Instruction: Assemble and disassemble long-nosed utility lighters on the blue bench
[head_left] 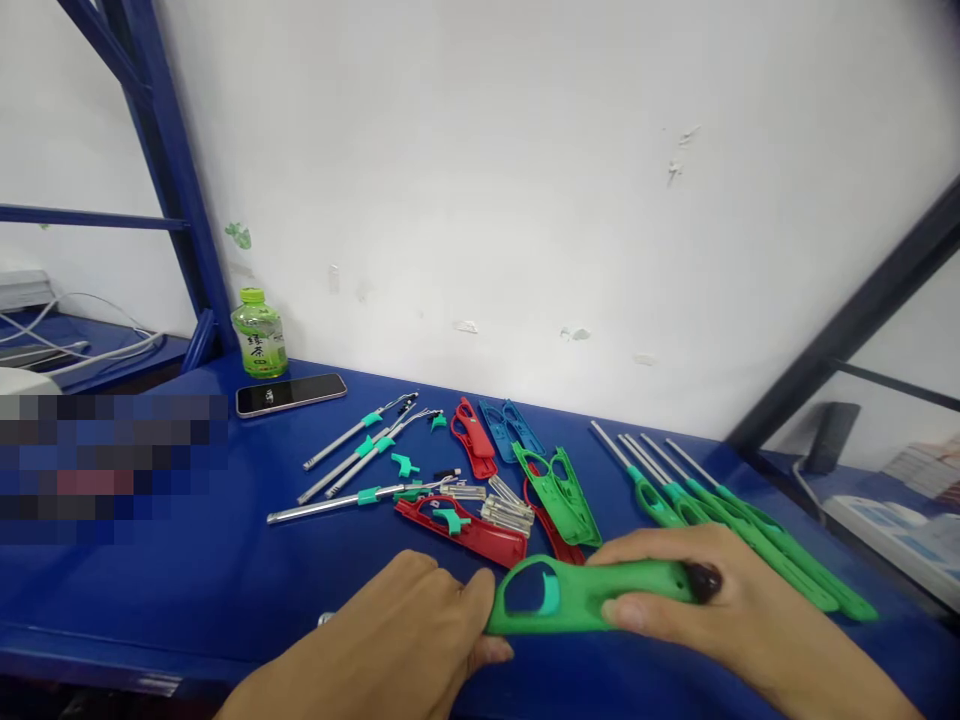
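Note:
A green lighter-like handle (570, 597) with a teal trigger in its loop lies between my hands, above the blue table's front part. My right hand (697, 590) grips its right end, thumb in front and fingers behind, by a dark tip. My left hand (420, 620) is closed at the loop end, fingers curled; a metal bit (325, 619) shows beside it. Beyond are a red shell half (472, 535), a green shell pair (559, 495), clear fluid tubes (508, 512) and metal rods (337, 505) with teal pieces and wires.
Several green handles with metal rods (772, 545) lie at the right. Red shells (474, 440) and blue shells (510, 430) are farther back. A phone (291, 394) and green bottle (259, 340) stand at the back left, near a blue frame (169, 150). The wall (487, 200) rises behind.

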